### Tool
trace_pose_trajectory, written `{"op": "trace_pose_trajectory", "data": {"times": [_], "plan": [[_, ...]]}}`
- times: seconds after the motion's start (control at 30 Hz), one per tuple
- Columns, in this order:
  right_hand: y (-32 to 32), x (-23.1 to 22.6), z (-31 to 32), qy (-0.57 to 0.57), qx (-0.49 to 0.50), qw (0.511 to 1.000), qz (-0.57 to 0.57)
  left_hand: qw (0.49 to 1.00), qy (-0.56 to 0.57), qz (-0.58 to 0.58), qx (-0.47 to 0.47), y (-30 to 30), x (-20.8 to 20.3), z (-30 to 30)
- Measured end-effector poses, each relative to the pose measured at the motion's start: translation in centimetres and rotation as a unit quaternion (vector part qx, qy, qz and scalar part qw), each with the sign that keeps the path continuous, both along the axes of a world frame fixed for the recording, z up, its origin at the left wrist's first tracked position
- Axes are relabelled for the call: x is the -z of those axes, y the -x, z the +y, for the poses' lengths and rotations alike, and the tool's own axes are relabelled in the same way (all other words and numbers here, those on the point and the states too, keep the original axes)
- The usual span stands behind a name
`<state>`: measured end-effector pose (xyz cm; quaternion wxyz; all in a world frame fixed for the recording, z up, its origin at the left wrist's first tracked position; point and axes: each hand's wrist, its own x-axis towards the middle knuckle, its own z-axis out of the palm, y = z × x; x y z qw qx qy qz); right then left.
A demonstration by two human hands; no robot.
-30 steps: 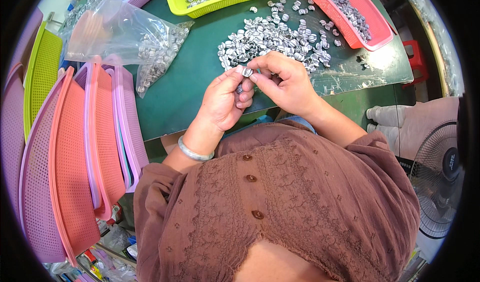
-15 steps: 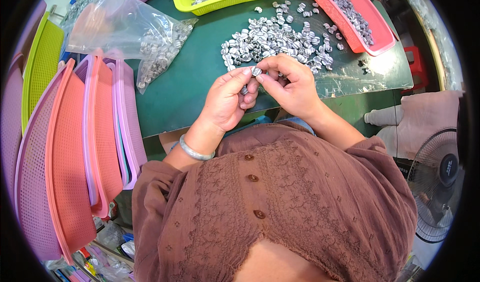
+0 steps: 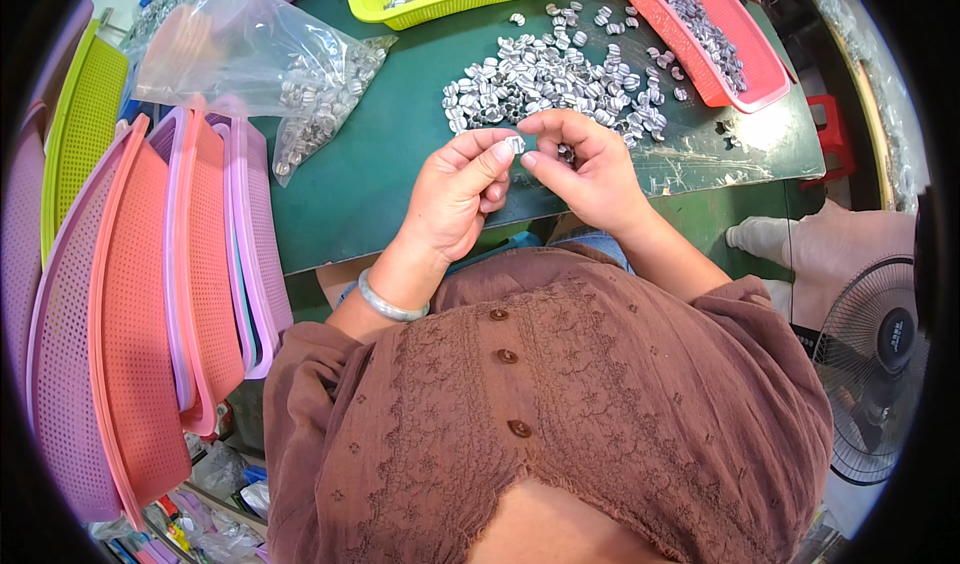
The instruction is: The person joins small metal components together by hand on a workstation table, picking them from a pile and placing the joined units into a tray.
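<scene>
My left hand (image 3: 458,192) is closed, pinching a small curved silver metal piece (image 3: 516,145) between thumb and forefinger. Its other fingers curl into the palm. Just to the right, my right hand (image 3: 598,172) has its thumb and forefinger parted, their tips close to that piece. More small metal pieces (image 3: 567,154) show in the crook between its thumb and curled fingers. A loose pile of the same silver pieces (image 3: 550,76) lies on the green table (image 3: 410,94) just beyond my hands.
A clear plastic bag (image 3: 330,94) of similar pieces lies at the left. Beyond the pile stand a yellow-green basket (image 3: 470,6) and a pink basket (image 3: 690,64) holding pieces. Stacked perforated baskets (image 3: 140,314) crowd my left side. A fan (image 3: 870,364) stands at the right.
The right thumb and forefinger have drawn back slightly from the metal piece. In the left hand's pinch the piece now shows a different face. A second piece seen at the left fingers is out of sight.
</scene>
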<state>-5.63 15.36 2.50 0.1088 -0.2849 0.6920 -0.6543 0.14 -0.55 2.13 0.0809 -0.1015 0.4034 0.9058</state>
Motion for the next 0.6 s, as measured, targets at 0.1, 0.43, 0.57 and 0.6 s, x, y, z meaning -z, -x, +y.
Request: {"op": "trace_pose_trajectory", "data": {"times": [0.1,0.43,0.57,0.6], "plan": [[0.2,-0.2,0.3,0.046,-0.043,0.993,-0.097,1.000,-0.011,-0.008,-0.014,0.0,0.2,-0.3],[0.8,0.1,0.5,0.171,-0.098,0.960,-0.200,0.997,-0.068,-0.044,-0.018,-0.1,-0.1,-0.8],[0.4,-0.6,0.3,0.153,-0.065,0.970,-0.175,0.997,-0.018,-0.065,0.032,-0.4,-0.5,-0.5],[0.5,-0.7,0.4,0.151,-0.072,0.971,-0.173,0.997,-0.014,-0.067,0.047,-0.5,-1.0,-0.1]]}}
